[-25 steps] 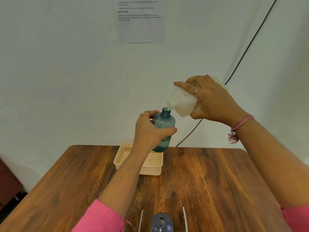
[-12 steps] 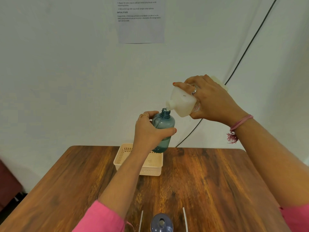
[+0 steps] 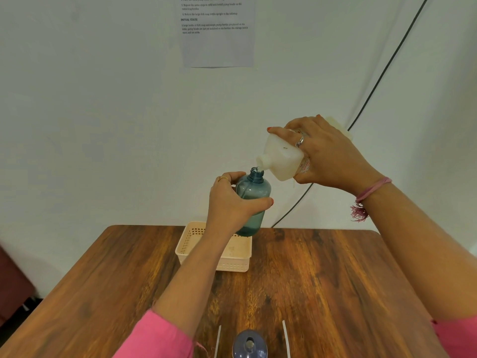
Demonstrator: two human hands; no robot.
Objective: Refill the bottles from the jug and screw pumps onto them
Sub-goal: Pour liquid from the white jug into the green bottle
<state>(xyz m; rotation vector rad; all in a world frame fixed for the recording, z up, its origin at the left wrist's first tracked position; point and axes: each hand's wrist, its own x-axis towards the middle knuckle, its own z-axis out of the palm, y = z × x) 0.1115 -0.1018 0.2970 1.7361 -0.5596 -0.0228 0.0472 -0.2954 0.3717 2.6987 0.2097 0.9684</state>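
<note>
My left hand grips a translucent blue bottle and holds it upright in the air above the table. My right hand grips a white jug, tipped down to the left. The jug's spout sits just over the bottle's open neck, and a little white liquid shows at the mouth. A second blue bottle with an open neck stands at the table's near edge. Two thin white tubes lie beside it, one on each side.
A cream perforated basket stands on the wooden table behind the held bottle. A black cable runs down the white wall. A printed sheet is stuck to the wall above.
The jug's spout has stayed over the bottle's neck. Both hands have held nearly still, with only a slight shift.
</note>
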